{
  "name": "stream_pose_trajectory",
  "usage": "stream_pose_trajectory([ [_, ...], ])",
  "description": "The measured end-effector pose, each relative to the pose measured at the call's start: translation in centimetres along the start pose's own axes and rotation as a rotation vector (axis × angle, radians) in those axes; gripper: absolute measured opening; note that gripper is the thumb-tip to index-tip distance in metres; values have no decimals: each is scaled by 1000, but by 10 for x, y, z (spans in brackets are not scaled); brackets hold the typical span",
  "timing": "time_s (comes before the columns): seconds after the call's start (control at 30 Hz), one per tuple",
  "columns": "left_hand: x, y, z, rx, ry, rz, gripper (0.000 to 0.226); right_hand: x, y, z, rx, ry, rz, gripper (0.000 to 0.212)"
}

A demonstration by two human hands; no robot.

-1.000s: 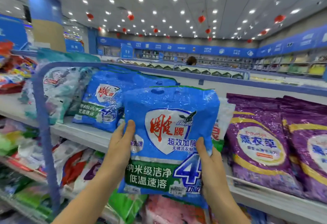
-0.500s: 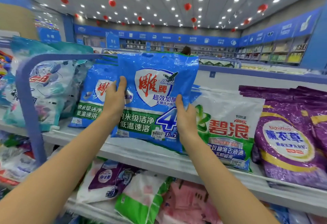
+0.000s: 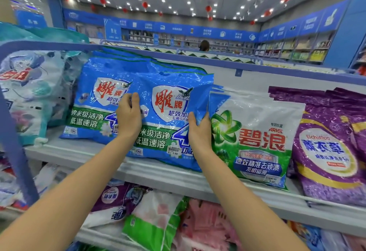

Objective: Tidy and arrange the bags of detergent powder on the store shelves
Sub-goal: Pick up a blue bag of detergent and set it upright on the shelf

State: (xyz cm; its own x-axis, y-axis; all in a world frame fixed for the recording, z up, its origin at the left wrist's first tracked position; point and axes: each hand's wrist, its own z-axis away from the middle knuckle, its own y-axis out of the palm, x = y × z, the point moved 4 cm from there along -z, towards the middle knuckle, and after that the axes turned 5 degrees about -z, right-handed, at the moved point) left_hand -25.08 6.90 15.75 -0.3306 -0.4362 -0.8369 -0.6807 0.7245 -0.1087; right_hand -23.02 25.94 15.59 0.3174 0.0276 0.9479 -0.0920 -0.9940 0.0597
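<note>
Whereas half a second ago the blue detergent bag (image 3: 170, 116) was held up clear of the top shelf (image 3: 178, 173), its bottom edge is now down on the shelf board, near the front lip. It has moved lower and further in. Both hands keep their grip. The left hand (image 3: 128, 116) clamps the bag's left edge, thumb on the front. The right hand (image 3: 199, 129) pinches the right edge, which is crumpled there.

The bag stands upright and tilts slightly back against a stack of matching blue bags. Its face is glossy blue with a white shield, red characters, a green band and a large "4". It overlaps the right side of the neighbouring blue bag (image 3: 93, 100) and touches the white-and-green Ariel bag (image 3: 257, 137) on its other side. The purple lavender bags (image 3: 326, 147) sit further right.

The left hand hides part of the bag's print and the right hand covers part of the "4". The small barcode label is unreadable. I cannot count the stack behind it. The pale floral bags (image 3: 29, 96) at far left are blurred and partly behind the blue frame post (image 3: 13, 141). The lower-shelf bags (image 3: 154, 221) are cut off by the arms.
</note>
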Motion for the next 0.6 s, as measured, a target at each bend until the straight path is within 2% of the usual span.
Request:
stream_pose_trajectory([
  [0.1,-15,-8,-2,3,60,46,20,6,-1,1,55,-18,45,58],
  [0.2,-28,-21,7,-4,205,-65,31,14,-4,9,123,-81,120,69],
  [0.27,-31,-27,23,21,341,-203,42,21,-2,15,139,-196,235,73],
  [0.4,-22,-23,60,157,543,-491,58,28,5,10,157,-391,465,70],
  [0.5,-9,-14,73,252,534,-669,71,25,3,8,159,-462,609,62],
  [0.6,0,-8,76,315,495,-790,88,23,-5,28,156,-751,695,53],
])
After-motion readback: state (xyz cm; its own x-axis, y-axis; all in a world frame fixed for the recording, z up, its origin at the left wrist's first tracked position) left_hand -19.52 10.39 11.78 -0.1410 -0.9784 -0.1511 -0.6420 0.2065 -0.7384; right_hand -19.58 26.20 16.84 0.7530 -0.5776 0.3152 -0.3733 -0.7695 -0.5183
